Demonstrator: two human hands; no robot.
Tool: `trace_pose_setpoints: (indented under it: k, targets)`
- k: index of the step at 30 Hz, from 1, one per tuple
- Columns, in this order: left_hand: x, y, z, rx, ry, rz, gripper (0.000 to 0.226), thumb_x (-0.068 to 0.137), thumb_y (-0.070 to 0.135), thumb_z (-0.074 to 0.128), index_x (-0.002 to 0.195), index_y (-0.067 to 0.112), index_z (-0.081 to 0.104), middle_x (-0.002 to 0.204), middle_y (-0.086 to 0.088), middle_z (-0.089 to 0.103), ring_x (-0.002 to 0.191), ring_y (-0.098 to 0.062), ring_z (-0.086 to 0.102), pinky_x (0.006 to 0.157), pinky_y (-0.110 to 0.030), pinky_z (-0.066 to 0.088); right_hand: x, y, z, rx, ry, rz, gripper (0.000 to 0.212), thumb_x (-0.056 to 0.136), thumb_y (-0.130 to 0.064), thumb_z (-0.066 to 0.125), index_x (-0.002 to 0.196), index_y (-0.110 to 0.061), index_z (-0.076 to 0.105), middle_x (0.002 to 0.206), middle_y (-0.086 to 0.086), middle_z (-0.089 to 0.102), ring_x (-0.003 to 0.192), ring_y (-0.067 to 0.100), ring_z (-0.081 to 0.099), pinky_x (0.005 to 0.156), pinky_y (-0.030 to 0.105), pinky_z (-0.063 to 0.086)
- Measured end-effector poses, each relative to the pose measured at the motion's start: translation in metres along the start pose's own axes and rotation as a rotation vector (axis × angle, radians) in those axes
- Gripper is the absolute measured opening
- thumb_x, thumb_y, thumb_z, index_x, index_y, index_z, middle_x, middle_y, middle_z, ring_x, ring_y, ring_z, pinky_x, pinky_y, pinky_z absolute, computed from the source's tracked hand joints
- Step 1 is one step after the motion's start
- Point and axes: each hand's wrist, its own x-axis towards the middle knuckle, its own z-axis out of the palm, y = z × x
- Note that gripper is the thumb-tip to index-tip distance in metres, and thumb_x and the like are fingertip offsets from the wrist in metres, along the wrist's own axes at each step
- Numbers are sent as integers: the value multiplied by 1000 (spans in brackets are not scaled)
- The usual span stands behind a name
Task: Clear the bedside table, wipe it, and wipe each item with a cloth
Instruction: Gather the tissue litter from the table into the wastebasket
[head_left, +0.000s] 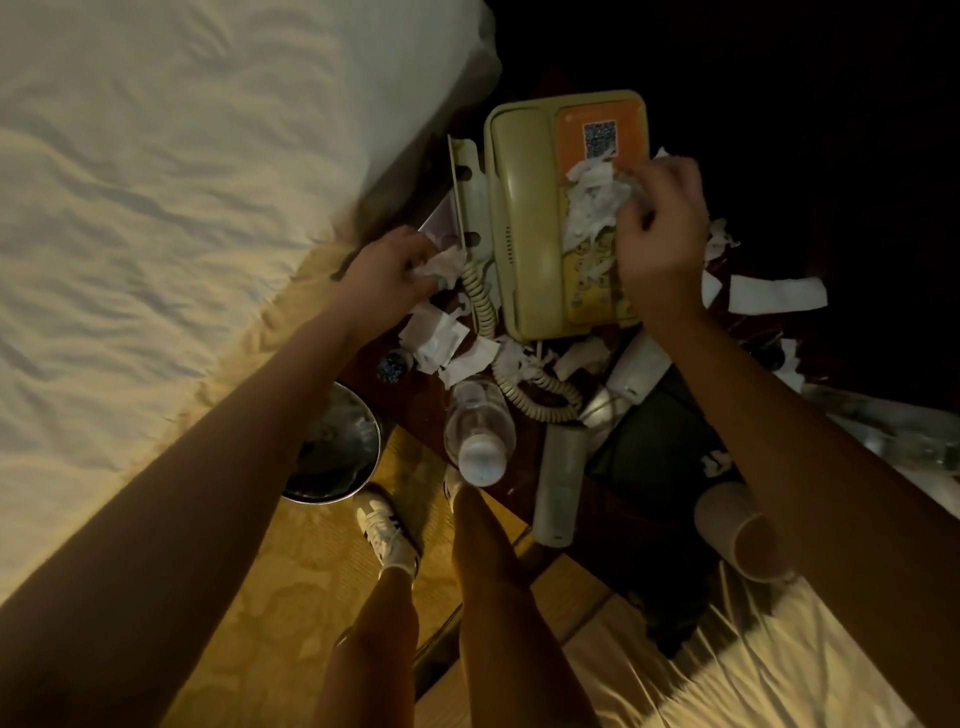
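- Head view, only one available.
- Bedside table (623, 525): dark wood, centre to right of frame, cluttered, between the white bed (156, 208) at left and more bedding at lower right.
- Telephone (519, 218): beige, upper centre, on the table, handset on its cradle. Its coiled cord (524, 395) loops down toward frame centre.
- Right hand (660, 228): over the phone's orange keypad panel, fingers curled round a crumpled wad of white tissue (592, 202). The wad is touching the keypad.
- Left hand (384, 270): just left of the phone's lower left corner, fingers curled, pinching a smaller tissue clump (441, 265).
- Torn paper scraps (436, 338) are scattered on the table below the phone. One longer white strip (774, 293) lies right of the phone.
- Water bottle (480, 431): clear with a white cap, upright, near the table's front edge, below the scraps.
- Grey tube (561, 483): lying flat, just right of the bottle.
- Paper cup (737, 530): on its side at lower right, partly behind the right forearm.
- Dark flat item (660, 436): between tube and right forearm. Can't tell what it is.
- Metal bin (337, 447): on the floor, between bed and table, under the left forearm.
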Motion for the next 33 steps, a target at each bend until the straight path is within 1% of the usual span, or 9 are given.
trace_pose_setpoints:
  k: [2, 4, 8, 12, 18, 21, 25, 29, 33]
  targets:
    - [-1, 2, -6, 5, -97, -18, 29, 87, 13, 67, 115, 10, 59, 107, -6, 58, 94, -21, 56, 79, -35, 46, 4, 0, 3, -35, -137, 5, 42, 89, -4, 49, 131, -8, 55, 131, 20, 42, 112, 9, 40, 88, -5, 28]
    - [1, 4, -11, -5, -252, 10, 56, 83, 16, 73, 133, 18, 47, 119, -2, 52, 101, -17, 53, 79, -29, 45, 5, -1, 4, -95, -228, -25, 47, 90, -13, 54, 137, -14, 50, 138, 17, 35, 114, 5, 37, 87, -2, 31]
    - [8, 0, -13, 92, -455, 3, 86, 74, 17, 80, 143, 25, 30, 143, -4, 31, 124, -26, 44, 96, -42, 49, 5, 1, 7, -200, -302, -96, 49, 88, -28, 57, 135, -17, 52, 139, 16, 36, 123, 25, 47, 92, 28, 46]
    - [7, -9, -13, 151, -474, 54, 76, 75, 16, 79, 137, 34, 39, 141, -3, 25, 125, -28, 40, 94, -34, 45, 2, 5, 15, -201, -276, -97, 38, 87, -25, 58, 124, -15, 60, 138, 16, 39, 124, 29, 46, 94, 38, 48]
    - [1, -13, -4, 419, -481, 207, 69, 75, 23, 77, 133, 42, 45, 142, -5, 23, 117, -30, 48, 90, -40, 52, -9, 14, 24, -157, -93, -168, 18, 89, -14, 57, 97, 0, 64, 118, 27, 52, 106, 36, 57, 86, 35, 51]
    - [-2, -13, -3, 540, -462, 264, 64, 78, 22, 73, 130, 44, 44, 140, -7, 25, 113, -30, 50, 79, -44, 55, -13, 14, 25, -176, -94, -154, 13, 87, -8, 57, 94, 1, 63, 110, 27, 54, 98, 33, 57, 84, 17, 42]
    - [-4, -15, -1, 567, -399, 284, 47, 79, 20, 68, 123, 31, 55, 133, -12, 34, 91, -29, 53, 67, -38, 50, -17, 8, 22, -120, -142, -69, 15, 86, -6, 57, 96, 4, 61, 105, 27, 55, 92, 25, 55, 79, -4, 27]
    - [0, -18, -2, 471, -330, 279, 24, 84, 10, 62, 108, 16, 64, 124, -14, 44, 92, -34, 57, 73, -48, 52, -27, 2, 13, -40, -137, 52, 16, 88, -6, 54, 98, 6, 57, 100, 23, 58, 86, 15, 50, 68, 6, 31]
    - [8, -17, -7, 277, -281, 238, 15, 86, 3, 62, 100, 6, 61, 105, -13, 55, 93, -30, 57, 74, -40, 48, -43, -3, -2, 51, -110, 74, 28, 90, -3, 49, 116, 3, 57, 112, 19, 59, 99, 9, 53, 81, 3, 36]
